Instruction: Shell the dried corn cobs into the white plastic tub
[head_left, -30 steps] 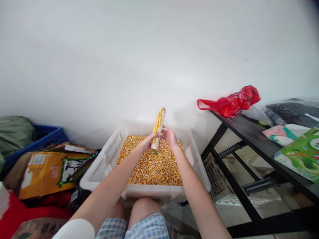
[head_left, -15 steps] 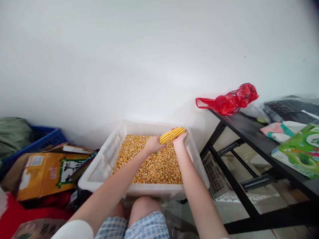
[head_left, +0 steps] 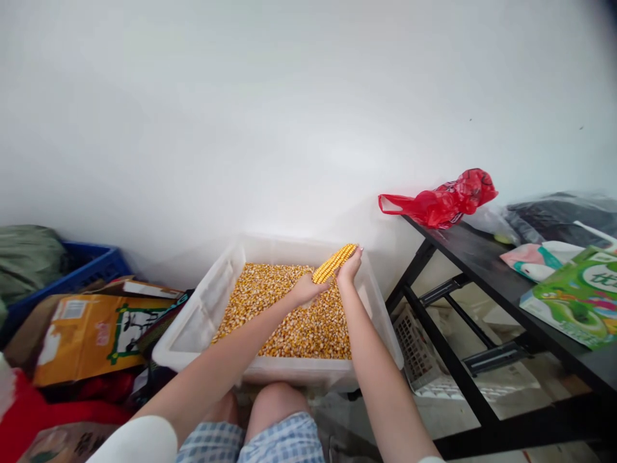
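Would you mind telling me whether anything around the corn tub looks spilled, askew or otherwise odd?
Nothing looks spilled: the kernels sit inside the white tub, and both the left hand and the right hand hold the corn cob over it. The only untidy spot is the orange cardboard box, lying tilted among clutter to the left.

- A tub [head_left: 380, 321] of loose corn kernels [head_left: 289, 315] sits on the floor before the person's knees, against the wall.
- Both hands hold a corn cob [head_left: 334, 263] above the tub's far right corner.
- Cardboard boxes [head_left: 91, 334] and a crate [head_left: 91, 267] lie to the left.
- A desk [head_left: 486, 263] stands to the right, with a plastic bag [head_left: 443, 199] on its far end.
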`<state>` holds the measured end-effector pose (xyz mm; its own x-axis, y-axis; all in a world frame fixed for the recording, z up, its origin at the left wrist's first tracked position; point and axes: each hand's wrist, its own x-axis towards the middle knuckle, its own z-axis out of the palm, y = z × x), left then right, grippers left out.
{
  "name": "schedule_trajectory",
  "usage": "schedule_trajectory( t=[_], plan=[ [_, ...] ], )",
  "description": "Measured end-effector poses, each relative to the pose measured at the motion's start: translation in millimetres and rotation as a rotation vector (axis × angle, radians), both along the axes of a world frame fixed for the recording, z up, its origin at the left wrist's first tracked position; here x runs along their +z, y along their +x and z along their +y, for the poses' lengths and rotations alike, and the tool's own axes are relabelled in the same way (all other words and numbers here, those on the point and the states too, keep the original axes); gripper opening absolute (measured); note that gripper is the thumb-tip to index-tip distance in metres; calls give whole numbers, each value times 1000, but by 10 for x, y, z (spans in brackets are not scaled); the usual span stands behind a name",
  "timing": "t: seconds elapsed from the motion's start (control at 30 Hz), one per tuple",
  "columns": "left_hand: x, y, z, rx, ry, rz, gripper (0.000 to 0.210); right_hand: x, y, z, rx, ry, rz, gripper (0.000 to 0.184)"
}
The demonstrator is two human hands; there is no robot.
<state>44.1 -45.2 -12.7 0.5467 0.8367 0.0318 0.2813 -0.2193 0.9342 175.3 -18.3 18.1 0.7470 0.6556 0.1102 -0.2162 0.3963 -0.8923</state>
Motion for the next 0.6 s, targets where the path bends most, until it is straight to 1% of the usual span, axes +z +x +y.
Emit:
schedule_trajectory(
  t=[0.07, 0.1, 0.17, 0.23, 0.27, 0.3, 0.33, 0.4, 0.47, 0.5, 0.57, 0.6],
  plan=[
    [6, -21, 44, -1, -61, -55, 26, -26, 7, 9, 19, -32, -60, 54],
    [11, -33, 69, 13, -71, -69, 26, -40, 14, 6, -1, -67, -107, 55],
    [19, -55, 116, 66, -54, -60, 29, -68, 28, -13, -120, -161, -256, 57],
    [25, -74, 151, 115, -14, -12, 31, -87, 34, -38, -288, -231, -476, 53],
    [29, -80, 161, 130, 6, 21, 32, -92, 29, -47, -348, -246, -578, 49],
    [33, -84, 166, 143, 23, 53, 33, -93, 18, -49, -373, -248, -645, 46],
    [37, -86, 166, 152, 38, 81, 34, -91, 1, -43, -357, -241, -661, 45],
    [46, -84, 154, 165, 73, 126, 35, -80, -52, -12, -235, -213, -554, 47],
    [52, -75, 126, 176, 124, 152, 36, -67, -121, 29, -88, -184, -370, 51],
    [53, -68, 108, 181, 154, 156, 35, -63, -154, 45, -40, -171, -289, 51],
    [45, -46, 67, 168, 165, 142, 33, -60, -207, 55, -30, -157, -198, 48],
    [38, -34, 47, 144, 130, 116, 32, -63, -221, 47, -56, -165, -194, 46]
  ],
)
